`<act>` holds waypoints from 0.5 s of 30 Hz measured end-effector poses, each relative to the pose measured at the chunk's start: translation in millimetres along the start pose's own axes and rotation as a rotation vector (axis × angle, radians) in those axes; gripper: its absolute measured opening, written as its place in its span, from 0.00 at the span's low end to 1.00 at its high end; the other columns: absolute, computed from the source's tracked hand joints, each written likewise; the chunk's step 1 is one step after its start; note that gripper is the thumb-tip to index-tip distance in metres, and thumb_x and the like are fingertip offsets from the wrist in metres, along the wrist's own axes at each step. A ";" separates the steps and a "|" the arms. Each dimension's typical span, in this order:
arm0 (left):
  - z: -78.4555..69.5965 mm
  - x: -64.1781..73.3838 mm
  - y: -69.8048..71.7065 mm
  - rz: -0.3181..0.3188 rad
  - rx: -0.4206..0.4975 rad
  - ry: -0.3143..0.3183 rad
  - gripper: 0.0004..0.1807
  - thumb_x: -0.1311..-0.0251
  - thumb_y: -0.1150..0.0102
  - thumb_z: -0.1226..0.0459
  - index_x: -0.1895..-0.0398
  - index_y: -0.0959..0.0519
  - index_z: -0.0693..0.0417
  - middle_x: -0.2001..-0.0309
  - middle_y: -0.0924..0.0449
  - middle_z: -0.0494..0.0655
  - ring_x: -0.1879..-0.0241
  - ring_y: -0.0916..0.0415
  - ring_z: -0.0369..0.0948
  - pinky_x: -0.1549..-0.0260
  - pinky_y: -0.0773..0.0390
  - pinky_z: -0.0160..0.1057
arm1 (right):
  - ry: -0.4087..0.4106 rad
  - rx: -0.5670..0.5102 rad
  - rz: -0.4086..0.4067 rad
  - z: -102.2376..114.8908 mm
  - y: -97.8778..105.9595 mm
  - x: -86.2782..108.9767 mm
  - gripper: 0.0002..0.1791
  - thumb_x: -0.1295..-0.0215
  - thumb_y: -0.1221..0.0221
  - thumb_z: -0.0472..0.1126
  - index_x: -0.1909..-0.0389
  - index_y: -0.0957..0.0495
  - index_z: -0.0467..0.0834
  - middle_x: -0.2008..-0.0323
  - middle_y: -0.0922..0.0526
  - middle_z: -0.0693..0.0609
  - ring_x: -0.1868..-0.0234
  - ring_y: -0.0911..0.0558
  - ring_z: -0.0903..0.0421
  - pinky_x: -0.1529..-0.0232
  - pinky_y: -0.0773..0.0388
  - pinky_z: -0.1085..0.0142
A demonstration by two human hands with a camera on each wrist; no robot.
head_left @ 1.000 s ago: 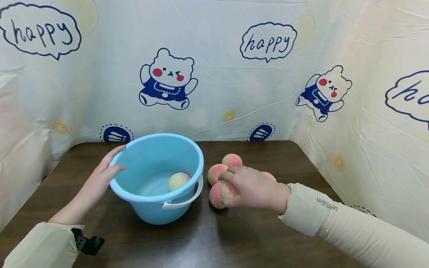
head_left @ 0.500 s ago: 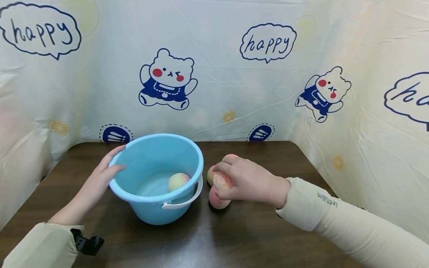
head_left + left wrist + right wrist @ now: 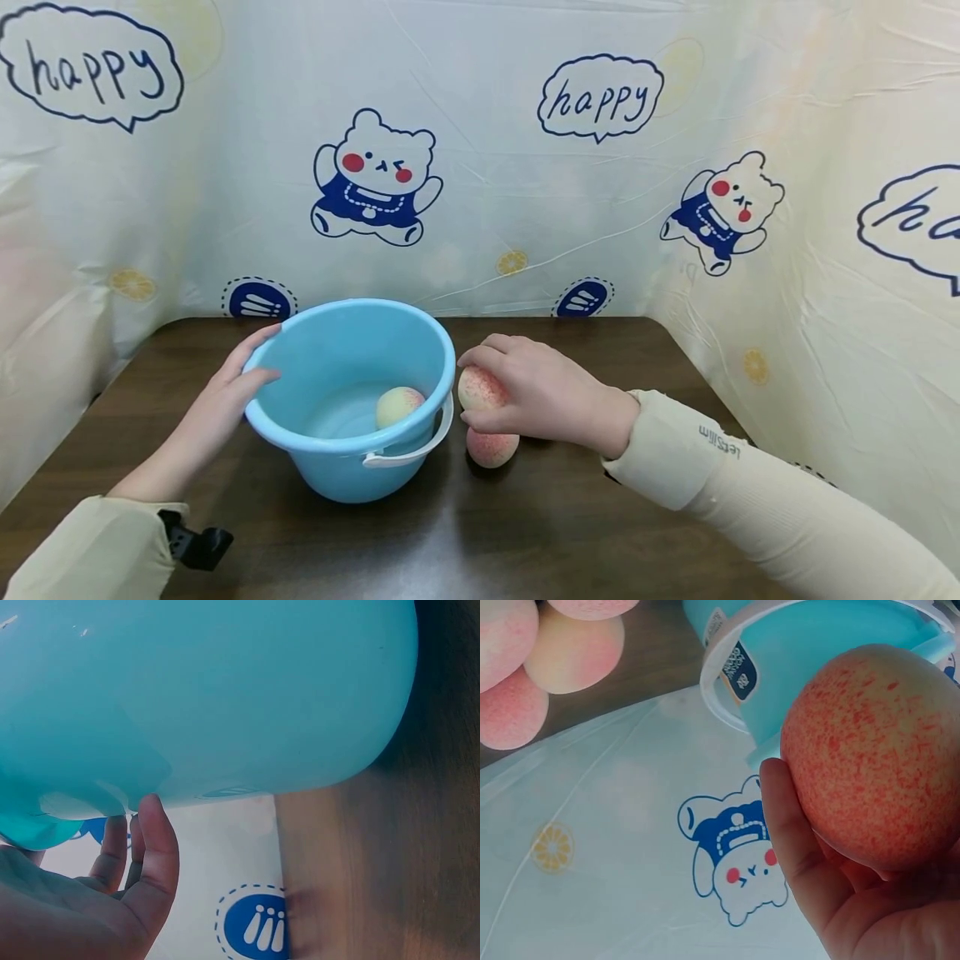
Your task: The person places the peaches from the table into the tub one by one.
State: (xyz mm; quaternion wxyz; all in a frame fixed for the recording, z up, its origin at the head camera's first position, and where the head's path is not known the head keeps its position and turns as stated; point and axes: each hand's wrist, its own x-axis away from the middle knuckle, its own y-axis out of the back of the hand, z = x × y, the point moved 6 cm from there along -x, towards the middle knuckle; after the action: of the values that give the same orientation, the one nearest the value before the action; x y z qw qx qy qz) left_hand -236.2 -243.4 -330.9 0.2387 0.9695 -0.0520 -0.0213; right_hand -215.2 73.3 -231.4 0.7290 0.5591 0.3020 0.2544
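A light blue bucket [image 3: 356, 471] with a white handle [image 3: 408, 457] stands on the table, and one pale peach [image 3: 399, 407] lies inside it. My left hand [image 3: 225, 400] holds its left rim, thumb over the edge and fingers along the outside; in the left wrist view those fingers [image 3: 157, 847] touch the bucket's wall. My right hand [image 3: 543, 392] grips a red-speckled peach [image 3: 480, 390] just right of the bucket, raised above the table. Below that hand sits a pink peach [image 3: 492, 450]. In the right wrist view several more peaches [image 3: 577, 649] lie clustered on the table.
The dark wooden table [image 3: 420, 550] ends at a printed curtain [image 3: 480, 183] that hangs behind it and along both sides. A black wrist strap [image 3: 197, 543] sits on the left sleeve. The right forearm crosses the table's right part.
My right hand has lifted the speckled peach off the cluster and moved it up and left toward the bucket. The left hand and the bucket have stayed in place.
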 end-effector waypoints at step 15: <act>0.3 0.5 0.8 0.001 0.011 0.007 0.34 0.24 0.69 0.57 0.20 0.64 0.48 0.23 0.63 0.67 0.33 0.47 0.67 0.49 0.27 0.58 | -0.015 -0.043 -0.098 7.4 6.7 -14.4 0.25 0.42 0.36 0.52 0.44 0.22 0.48 0.51 0.19 0.55 0.55 0.22 0.58 0.56 0.23 0.66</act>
State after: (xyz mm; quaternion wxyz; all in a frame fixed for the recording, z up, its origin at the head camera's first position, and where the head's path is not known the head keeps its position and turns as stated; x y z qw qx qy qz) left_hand -235.8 -244.3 -330.8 0.2335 0.9708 -0.0520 -0.0175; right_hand -219.9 59.9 -221.2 0.7547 0.5296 0.3180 0.2210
